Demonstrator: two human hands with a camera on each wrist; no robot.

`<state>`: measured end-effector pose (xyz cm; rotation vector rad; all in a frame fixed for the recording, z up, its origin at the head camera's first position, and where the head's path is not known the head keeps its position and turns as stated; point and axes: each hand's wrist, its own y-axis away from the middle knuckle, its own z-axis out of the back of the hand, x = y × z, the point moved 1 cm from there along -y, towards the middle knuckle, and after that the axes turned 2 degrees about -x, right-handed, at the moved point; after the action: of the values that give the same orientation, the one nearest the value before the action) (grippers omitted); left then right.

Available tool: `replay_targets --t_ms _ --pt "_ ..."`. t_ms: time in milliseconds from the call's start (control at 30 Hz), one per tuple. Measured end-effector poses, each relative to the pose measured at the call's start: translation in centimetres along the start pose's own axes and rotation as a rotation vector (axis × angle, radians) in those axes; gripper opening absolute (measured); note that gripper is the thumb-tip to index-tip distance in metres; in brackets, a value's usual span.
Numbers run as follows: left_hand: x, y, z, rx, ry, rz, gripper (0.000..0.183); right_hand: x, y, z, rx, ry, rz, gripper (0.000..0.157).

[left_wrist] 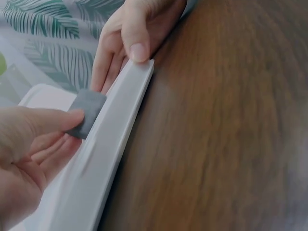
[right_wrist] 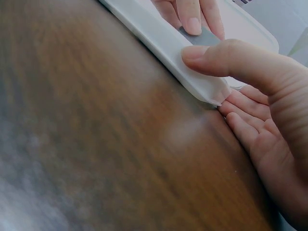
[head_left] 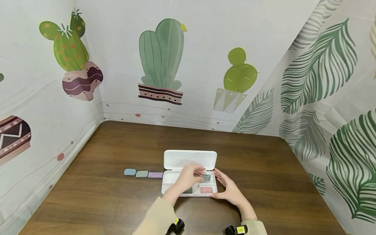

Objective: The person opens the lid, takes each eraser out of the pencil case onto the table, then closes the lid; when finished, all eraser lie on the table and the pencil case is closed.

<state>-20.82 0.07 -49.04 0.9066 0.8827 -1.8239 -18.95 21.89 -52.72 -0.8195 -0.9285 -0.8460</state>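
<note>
A shallow white case (head_left: 189, 159) lies on the table with its lid tipped back. My left hand (head_left: 184, 179) reaches over it and pinches a flat grey block (left_wrist: 86, 113) between thumb and fingers, seen tilted above the case in the left wrist view. At the right end, my right hand (head_left: 230, 190) grips the case, its thumb on the front corner and its fingers along the far side. A pink block (head_left: 206, 190) sits in the front right compartment. Part of a dark block (head_left: 188, 191) shows below my left wrist, which hides some of the front left.
Left of the case lie a blue block (head_left: 130, 172), a grey-green block (head_left: 142, 174) and a purple block (head_left: 155, 175) in a row, the purple one close to the case. The brown wooden table (head_left: 117, 209) ends at cloth walls (head_left: 117, 65) printed with cacti and leaves.
</note>
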Motion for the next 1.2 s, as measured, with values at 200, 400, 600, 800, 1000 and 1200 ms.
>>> replay_targets --t_ms 200,400,600,800,1000,1200 --pt "0.4 0.1 1.1 0.024 0.042 -0.033 0.032 0.0 0.0 0.0 -0.004 -0.001 0.009 0.095" --pt "0.6 0.4 2.6 0.048 0.069 -0.049 0.032 -0.1 0.0 0.0 -0.007 0.005 0.010 0.095" --pt "1.3 1.0 4.6 0.065 0.087 -0.038 0.033 -0.1 0.0 0.0 -0.009 0.007 0.003 0.095" --pt "2.3 1.9 7.0 0.098 0.110 -0.014 0.036 0.0 0.0 0.0 -0.007 0.004 0.000 0.095" --pt "3.0 2.9 9.1 0.100 0.148 0.024 0.038 -0.1 0.0 0.0 -0.005 -0.009 -0.006 0.096" --pt "3.8 4.0 11.0 0.111 0.152 0.038 0.039 -0.2 0.0 0.0 -0.003 -0.001 -0.005 0.096"
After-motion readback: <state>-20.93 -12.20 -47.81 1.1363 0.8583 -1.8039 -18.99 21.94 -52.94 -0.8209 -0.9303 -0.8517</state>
